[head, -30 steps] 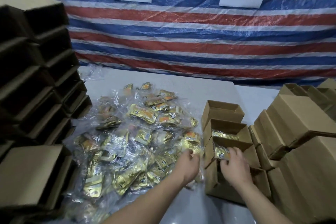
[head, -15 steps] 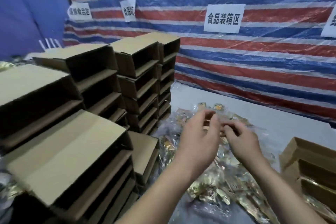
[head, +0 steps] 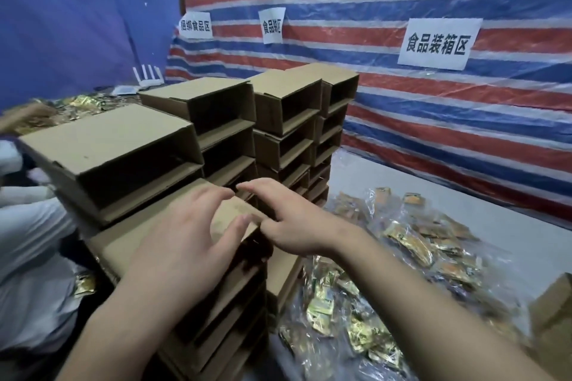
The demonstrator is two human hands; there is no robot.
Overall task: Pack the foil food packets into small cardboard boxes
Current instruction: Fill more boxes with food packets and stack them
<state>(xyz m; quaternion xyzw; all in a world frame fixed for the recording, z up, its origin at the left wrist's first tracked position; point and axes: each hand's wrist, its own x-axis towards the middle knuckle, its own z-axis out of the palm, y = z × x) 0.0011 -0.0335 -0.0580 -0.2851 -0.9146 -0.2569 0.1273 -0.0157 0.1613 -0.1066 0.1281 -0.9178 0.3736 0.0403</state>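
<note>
Just under left hand, box

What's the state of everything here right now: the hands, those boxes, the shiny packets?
Left hand: fingers spread, resting on the top box, gripping nothing.
Right hand: fingers straight, at the same box's corner, holding nothing.
Top box: on its side, on the nearest stack.
Stacked boxes: on their sides, open ends showing, apparently empty.
Foil packets: loose heap in clear plastic, unpacked.

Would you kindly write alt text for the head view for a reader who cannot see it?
Both hands, left and right, reach with spread fingers over the top box of a near stack. More open boxes are stacked behind; foil packets lie on the table to the right.
</note>
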